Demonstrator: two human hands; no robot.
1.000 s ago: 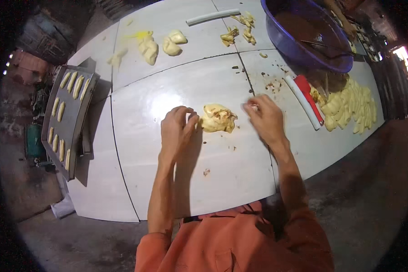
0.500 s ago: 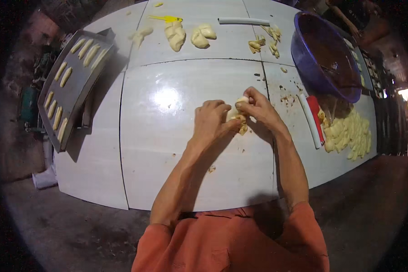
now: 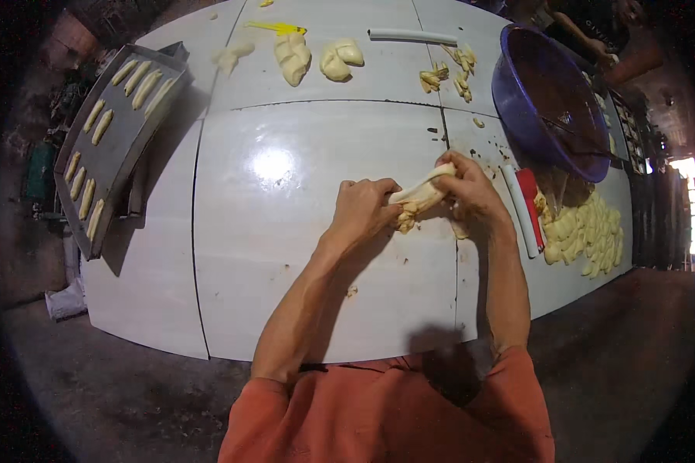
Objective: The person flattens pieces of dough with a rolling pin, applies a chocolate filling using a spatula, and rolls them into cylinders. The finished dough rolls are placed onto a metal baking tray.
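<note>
A piece of dough (image 3: 423, 197) is stretched between my two hands above the white tiled table. It is pale on top, with a brown-stained, ragged lower side. My left hand (image 3: 363, 208) pinches its left end between thumb and fingers. At the other end, my right hand (image 3: 473, 193) has its fingers closed on the dough, a little higher up. A small scrap of dough (image 3: 460, 230) shows just under the right hand. Part of each end is hidden by the fingers.
A metal tray (image 3: 120, 147) with several dough strips stands at left. Dough lumps (image 3: 293, 59), a yellow tool (image 3: 279, 28) and a white rod (image 3: 412, 36) lie at the back. Rightward are a purple basin (image 3: 510, 100) of brown filling, a red-handled tool (image 3: 530, 204) and piled dough pieces (image 3: 587, 231). Beyond, another person (image 3: 587, 38).
My hands have moved apart, the right one going rightward, and the dough between them is drawn out longer. The whole view has shifted slightly.
</note>
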